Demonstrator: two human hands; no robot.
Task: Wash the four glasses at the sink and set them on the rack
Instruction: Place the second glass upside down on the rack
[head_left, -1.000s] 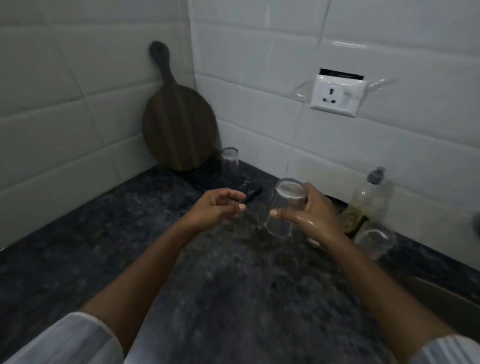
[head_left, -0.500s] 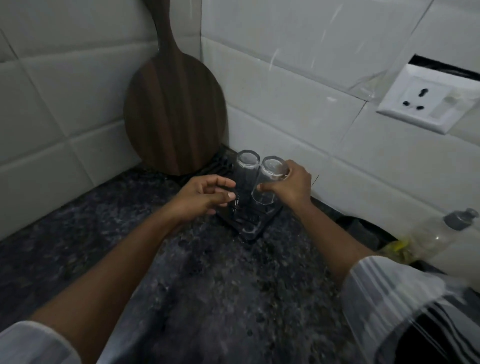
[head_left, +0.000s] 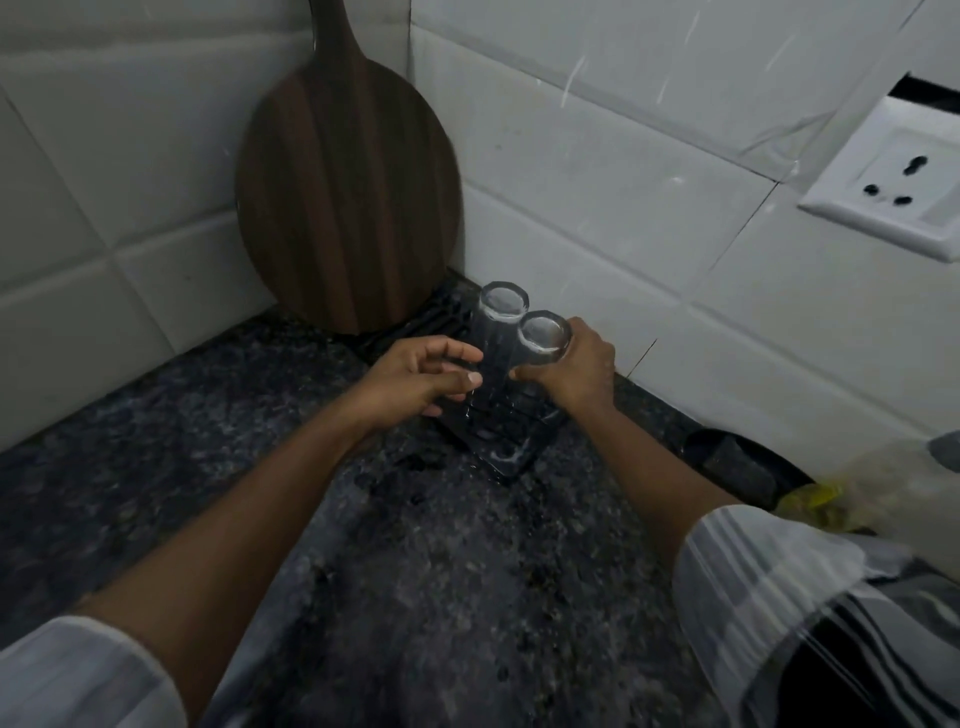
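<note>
Dark speckled table (head_left: 467, 597), tiled corner. Right hand (head_left: 576, 371) grasps an upturned glass (head_left: 543, 338), setting it on the black rack (head_left: 511, 441) beside another upturned glass (head_left: 501, 306). Left hand (head_left: 421, 376) loosely curled, holding nothing. Next, likely: release, return for remaining glasses.

We face an inside corner where two walls of large white glazed tiles (head_left: 597, 171) meet. A dark speckled stone countertop (head_left: 441, 571) runs below them. A round dark wooden board (head_left: 348, 187) leans upright in the corner. A white wall socket (head_left: 893, 192) is mounted at right. Lighting is dim.
</note>
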